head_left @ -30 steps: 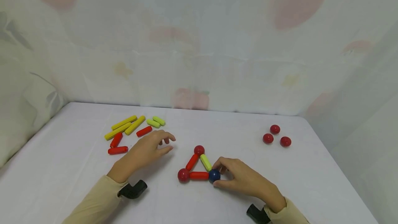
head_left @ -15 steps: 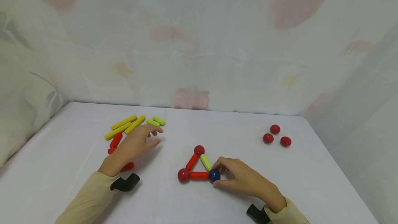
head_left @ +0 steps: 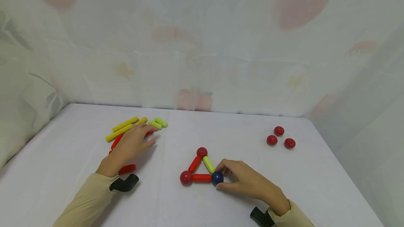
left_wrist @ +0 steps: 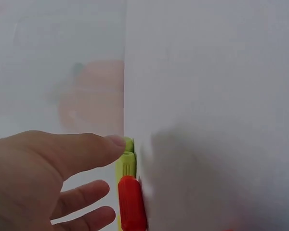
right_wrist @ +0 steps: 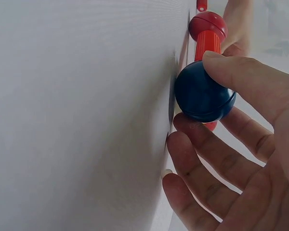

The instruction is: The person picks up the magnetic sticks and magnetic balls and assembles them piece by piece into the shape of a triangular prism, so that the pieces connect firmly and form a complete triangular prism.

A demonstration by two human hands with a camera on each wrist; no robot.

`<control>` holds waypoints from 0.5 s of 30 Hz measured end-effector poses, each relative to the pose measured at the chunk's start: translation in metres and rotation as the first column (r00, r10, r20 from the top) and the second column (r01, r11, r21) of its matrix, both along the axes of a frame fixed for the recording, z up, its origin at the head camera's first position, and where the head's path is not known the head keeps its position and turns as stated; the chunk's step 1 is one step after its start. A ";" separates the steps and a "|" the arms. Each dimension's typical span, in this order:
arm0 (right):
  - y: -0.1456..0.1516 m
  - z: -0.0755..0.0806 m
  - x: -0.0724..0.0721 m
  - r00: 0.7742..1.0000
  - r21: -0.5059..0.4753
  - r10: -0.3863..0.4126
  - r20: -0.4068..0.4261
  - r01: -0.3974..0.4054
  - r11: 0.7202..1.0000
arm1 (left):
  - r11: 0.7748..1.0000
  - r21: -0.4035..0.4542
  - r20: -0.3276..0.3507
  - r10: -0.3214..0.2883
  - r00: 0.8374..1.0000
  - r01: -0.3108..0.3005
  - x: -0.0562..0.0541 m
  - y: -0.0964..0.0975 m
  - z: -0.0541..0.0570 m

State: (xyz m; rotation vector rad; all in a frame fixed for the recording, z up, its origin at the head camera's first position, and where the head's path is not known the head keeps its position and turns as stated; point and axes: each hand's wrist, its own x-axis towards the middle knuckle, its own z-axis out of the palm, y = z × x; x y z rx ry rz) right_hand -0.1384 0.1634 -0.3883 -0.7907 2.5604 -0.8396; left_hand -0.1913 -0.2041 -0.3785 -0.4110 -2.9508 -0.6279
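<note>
In the head view, my right hand point(head_left: 244, 179) pinches a blue ball point(head_left: 217, 178) between thumb and fingers; the right wrist view shows the thumb on the blue ball point(right_wrist: 202, 91). This ball is one corner of a flat triangle with two red balls point(head_left: 186, 178), two red rods point(head_left: 202, 178) and a lime-green rod point(head_left: 209, 164). My left hand point(head_left: 134, 144) hovers above loose rods at the left, holding nothing, thumb and fingers apart. A red rod point(head_left: 149, 133) lies partly hidden under its fingertips; the left wrist view shows a red rod point(left_wrist: 132, 204) near the fingers.
Long yellow rods point(head_left: 125, 124) and two lime-green rods point(head_left: 155, 124) lie behind the left hand. Another red rod point(head_left: 127, 169) lies beside the left wrist. Three red balls point(head_left: 272, 140) sit at the right back of the white-covered table point(head_left: 240, 132). A patterned cloth point(head_left: 202, 62) hangs behind.
My left hand has moved left, from near the triangle to over the loose rods, covering some and uncovering a red rod by the wrist. The right hand and triangle stay put.
</note>
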 end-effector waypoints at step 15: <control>0.001 -0.001 0.000 1.000 0.017 -0.014 0.013 0.014 1.000 | 1.000 -0.029 0.070 0.006 0.998 -0.004 -0.002 -0.001 -0.007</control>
